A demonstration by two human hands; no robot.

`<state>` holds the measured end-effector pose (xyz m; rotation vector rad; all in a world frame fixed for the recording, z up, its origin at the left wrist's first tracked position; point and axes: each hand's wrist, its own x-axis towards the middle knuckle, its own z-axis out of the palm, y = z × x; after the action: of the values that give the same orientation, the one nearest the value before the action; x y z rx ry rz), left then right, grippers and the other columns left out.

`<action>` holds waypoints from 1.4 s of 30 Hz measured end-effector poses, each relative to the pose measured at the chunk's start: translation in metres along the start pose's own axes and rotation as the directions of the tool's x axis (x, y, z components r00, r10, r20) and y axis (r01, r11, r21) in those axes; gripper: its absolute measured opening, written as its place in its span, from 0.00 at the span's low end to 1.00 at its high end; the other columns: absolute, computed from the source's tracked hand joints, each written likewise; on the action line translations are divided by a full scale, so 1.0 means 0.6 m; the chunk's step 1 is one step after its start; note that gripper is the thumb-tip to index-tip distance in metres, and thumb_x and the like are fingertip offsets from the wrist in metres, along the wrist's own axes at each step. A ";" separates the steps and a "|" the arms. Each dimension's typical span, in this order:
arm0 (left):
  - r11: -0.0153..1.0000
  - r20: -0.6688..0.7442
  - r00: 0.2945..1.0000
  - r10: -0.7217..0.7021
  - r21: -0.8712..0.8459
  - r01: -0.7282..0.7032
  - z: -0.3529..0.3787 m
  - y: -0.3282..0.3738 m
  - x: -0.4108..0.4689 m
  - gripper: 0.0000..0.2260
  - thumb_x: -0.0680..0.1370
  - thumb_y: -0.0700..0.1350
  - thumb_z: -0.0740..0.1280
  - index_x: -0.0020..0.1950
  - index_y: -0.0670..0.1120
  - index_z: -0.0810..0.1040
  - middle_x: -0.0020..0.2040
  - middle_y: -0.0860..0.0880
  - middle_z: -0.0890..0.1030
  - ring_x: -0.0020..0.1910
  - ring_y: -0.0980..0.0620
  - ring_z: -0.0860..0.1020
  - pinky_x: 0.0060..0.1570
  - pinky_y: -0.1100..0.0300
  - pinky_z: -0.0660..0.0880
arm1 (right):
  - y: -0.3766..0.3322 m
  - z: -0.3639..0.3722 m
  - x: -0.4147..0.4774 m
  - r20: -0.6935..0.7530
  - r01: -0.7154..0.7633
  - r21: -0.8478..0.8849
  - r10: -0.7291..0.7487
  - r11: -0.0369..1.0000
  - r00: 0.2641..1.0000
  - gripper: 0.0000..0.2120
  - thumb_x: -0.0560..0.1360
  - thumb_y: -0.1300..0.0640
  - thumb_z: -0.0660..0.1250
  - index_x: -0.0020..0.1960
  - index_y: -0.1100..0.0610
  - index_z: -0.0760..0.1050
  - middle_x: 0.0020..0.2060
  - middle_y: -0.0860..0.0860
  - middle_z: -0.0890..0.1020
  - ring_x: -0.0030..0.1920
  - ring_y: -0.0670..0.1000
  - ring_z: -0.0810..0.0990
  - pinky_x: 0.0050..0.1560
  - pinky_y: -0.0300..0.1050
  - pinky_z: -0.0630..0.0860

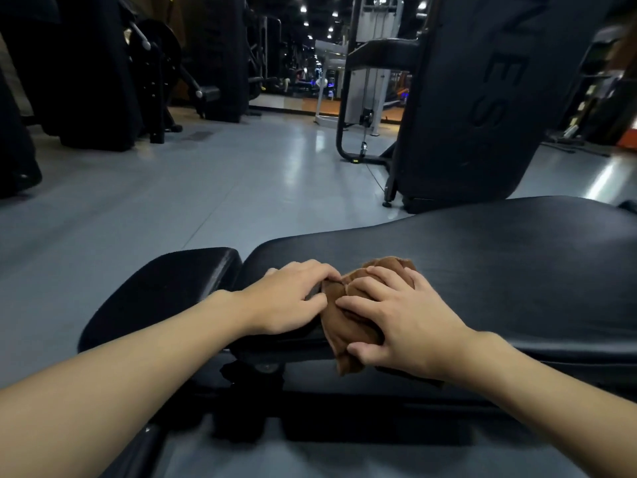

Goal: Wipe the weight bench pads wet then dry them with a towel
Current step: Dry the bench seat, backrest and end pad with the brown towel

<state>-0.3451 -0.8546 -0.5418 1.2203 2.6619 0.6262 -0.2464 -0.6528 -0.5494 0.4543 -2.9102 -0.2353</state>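
From the head camera, a bunched brown cloth [348, 326] lies on the long black vinyl pad [482, 263] of a weight bench, close to that pad's left end and at its near edge. The cloth's lower corner hangs over the edge. Whether it is damp or dry cannot be told.

The right hand [406, 322] lies on top of the cloth with its fingers spread across the folds and its thumb hooked under the hanging part, so it grips the cloth and hides much of it. The left hand [289, 294] rests on the same pad just left of the cloth, fingers curled, with thumb and forefinger pinching the cloth's left edge. Both forearms are bare and run out of the bottom of the picture.

To the left, across a narrow gap, sits a shorter black pad [172, 288]. Its near side falls into shadow. Below the pads the dark bench frame [310, 401] is nearly black and its parts are hard to separate. The long pad is cut off at the right border.

Behind the bench stands a tall black upholstered machine back [482, 98] with embossed letters, only a few of them readable and the top out of frame. A pale cable machine [365, 63] stands on the shiny grey floor [172, 188] beyond it. Black machines [103, 63] on the left are dim, and the far room is blurred.
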 end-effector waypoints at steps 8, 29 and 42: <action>0.980 -0.048 0.979 0.198 -0.015 -0.199 0.040 0.122 0.083 0.18 0.82 0.52 0.58 0.72 0.59 0.66 0.69 0.60 0.71 0.67 0.59 0.68 0.69 0.45 0.66 | 0.110 -0.052 -0.121 0.054 -0.262 0.011 0.261 0.965 0.964 0.36 0.69 0.25 0.46 0.70 0.38 0.70 0.70 0.38 0.69 0.77 0.50 0.57 0.72 0.64 0.58; 0.859 0.057 0.859 0.509 0.020 -0.511 0.114 0.447 0.249 0.19 0.80 0.59 0.60 0.71 0.62 0.68 0.65 0.59 0.72 0.60 0.57 0.72 0.66 0.46 0.68 | 0.394 -0.115 -0.365 -0.158 -0.711 0.031 0.706 0.702 0.690 0.29 0.69 0.29 0.47 0.59 0.37 0.78 0.65 0.37 0.73 0.72 0.45 0.62 0.69 0.57 0.64; 0.842 0.013 0.842 0.539 -0.028 -0.538 0.127 0.395 0.262 0.22 0.75 0.59 0.58 0.67 0.58 0.75 0.70 0.61 0.71 0.69 0.61 0.68 0.70 0.49 0.65 | 0.369 -0.082 -0.427 -0.410 -0.598 0.164 0.605 0.785 0.682 0.21 0.75 0.35 0.58 0.56 0.45 0.80 0.60 0.39 0.77 0.70 0.48 0.67 0.69 0.61 0.61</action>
<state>-0.2621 -0.5750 -0.5029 1.9786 2.2678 0.7014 -0.0595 -0.3702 -0.5017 -0.4244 -2.4268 0.0014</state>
